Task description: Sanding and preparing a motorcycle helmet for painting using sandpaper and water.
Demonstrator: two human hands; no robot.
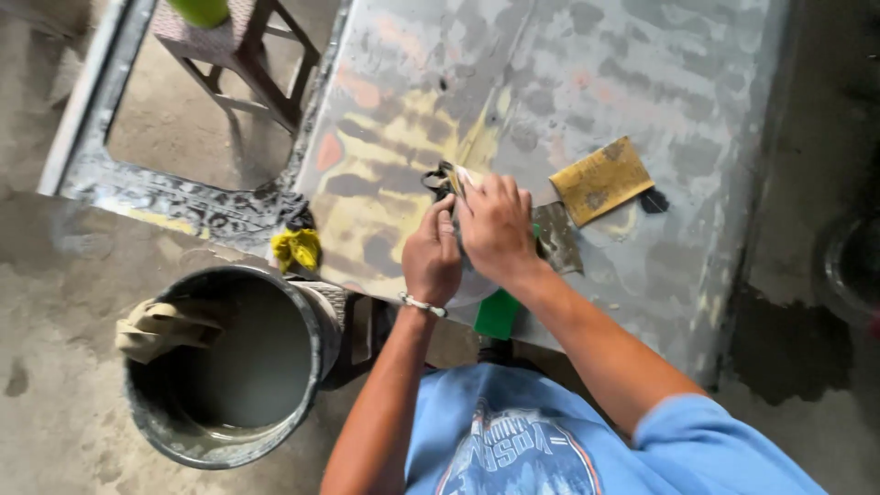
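Panel (642, 82): a large grey sheet, patched with yellow and darker filler, lying flat; a cut-out opening takes up its far left part.
Left hand (431, 257): closed round a small dark thing (438, 179) near the panel's near edge; fingers curled, thumb up; a pale band at the wrist.
Right hand (495, 225): laid over the same spot, fingers bent and pressed down on a pale pad (466, 176); what else it grips I cannot tell.
Doing it well, as I judge: keep both hands tight together and low on the panel; work with short even strokes; steady the dark thing with the left hand so it does not slip.
Scraper (600, 179): yellow, flat, smeared; just right of the hands; a grey one (557, 238) lies beside it.
Bucket (229, 431): grey, round, off the panel's near left corner; a rag (160, 328) over its rim.
Yellow cloth (295, 247): at the panel's near edge, by the opening.
Labels, signs: none visible on panel or bucket; a green block (498, 314) sits under the wrists, unmarked.
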